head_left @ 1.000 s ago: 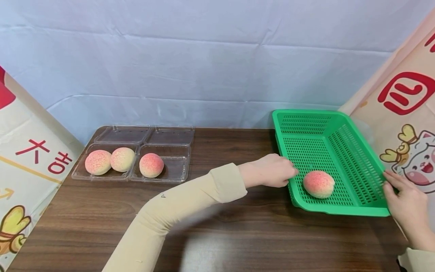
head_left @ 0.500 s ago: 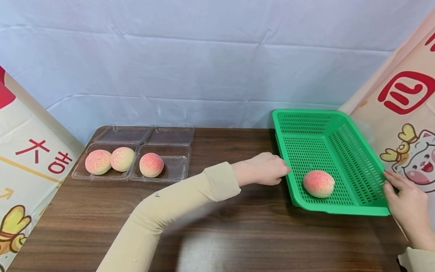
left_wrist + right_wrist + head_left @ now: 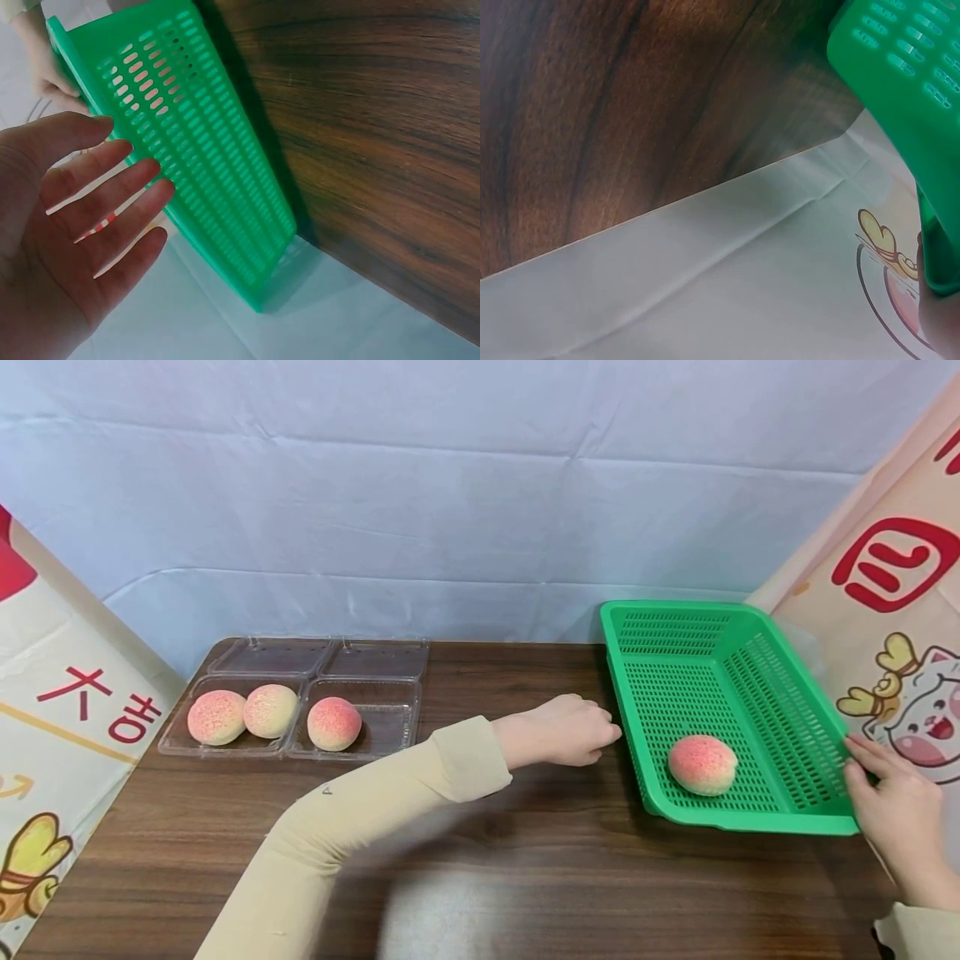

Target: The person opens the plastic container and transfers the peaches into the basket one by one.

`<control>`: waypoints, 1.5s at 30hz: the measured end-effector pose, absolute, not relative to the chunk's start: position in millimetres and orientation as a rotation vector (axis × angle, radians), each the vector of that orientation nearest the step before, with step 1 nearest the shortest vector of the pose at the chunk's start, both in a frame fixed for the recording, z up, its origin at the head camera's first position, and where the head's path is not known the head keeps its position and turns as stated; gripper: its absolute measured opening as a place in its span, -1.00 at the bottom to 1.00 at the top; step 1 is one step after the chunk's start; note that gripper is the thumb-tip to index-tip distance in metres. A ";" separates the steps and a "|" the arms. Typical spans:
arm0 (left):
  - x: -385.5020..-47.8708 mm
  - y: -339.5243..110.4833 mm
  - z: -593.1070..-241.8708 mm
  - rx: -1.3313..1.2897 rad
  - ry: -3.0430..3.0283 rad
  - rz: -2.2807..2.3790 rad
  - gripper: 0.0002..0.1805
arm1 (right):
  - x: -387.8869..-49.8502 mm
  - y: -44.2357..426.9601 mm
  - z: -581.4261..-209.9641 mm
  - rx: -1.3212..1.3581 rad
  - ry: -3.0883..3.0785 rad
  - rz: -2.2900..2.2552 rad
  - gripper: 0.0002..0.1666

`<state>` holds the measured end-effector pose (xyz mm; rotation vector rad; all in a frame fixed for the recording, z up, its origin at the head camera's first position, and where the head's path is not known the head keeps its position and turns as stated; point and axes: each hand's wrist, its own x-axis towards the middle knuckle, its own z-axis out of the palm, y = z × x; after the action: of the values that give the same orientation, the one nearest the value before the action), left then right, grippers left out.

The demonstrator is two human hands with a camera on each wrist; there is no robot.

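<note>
Red characters "大吉" (image 3: 81, 687) on left printed cloth (image 3: 75, 639); boxed red sign (image 3: 879, 577) on right cloth (image 3: 828, 622), unclear.

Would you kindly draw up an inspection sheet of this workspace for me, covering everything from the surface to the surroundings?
Surface: dark wood-grain table, with a pale glare patch near the front.
Job's things: green basket holding one peach; clear tray holding three peaches, two in its left compartment, one in the right.
Clutter: nothing seen.
Hands: left hand beside the basket, holding nothing; right hand grips the basket's right rim.
Cables: nothing seen.
Surroundings: pale cloth behind; printed banners on both sides.
</note>
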<state>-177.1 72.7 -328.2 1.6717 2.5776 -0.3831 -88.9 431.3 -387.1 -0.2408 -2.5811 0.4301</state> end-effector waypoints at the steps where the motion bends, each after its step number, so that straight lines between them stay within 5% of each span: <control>1: -177.2 71.0 -328.3 1.675 2.582 -0.386 -0.68 | -89.0 431.1 -386.8 -0.249 -2.584 0.434 -0.57; 45: -190.1 18.5 -334.2 1.630 2.664 -0.243 -0.81 | -91.8 427.7 -387.8 -0.396 -2.503 0.409 -0.61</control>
<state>-190.1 18.5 -334.2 1.6296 2.6640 -0.2434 -91.8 427.7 -387.8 -0.3964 -2.5029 0.4093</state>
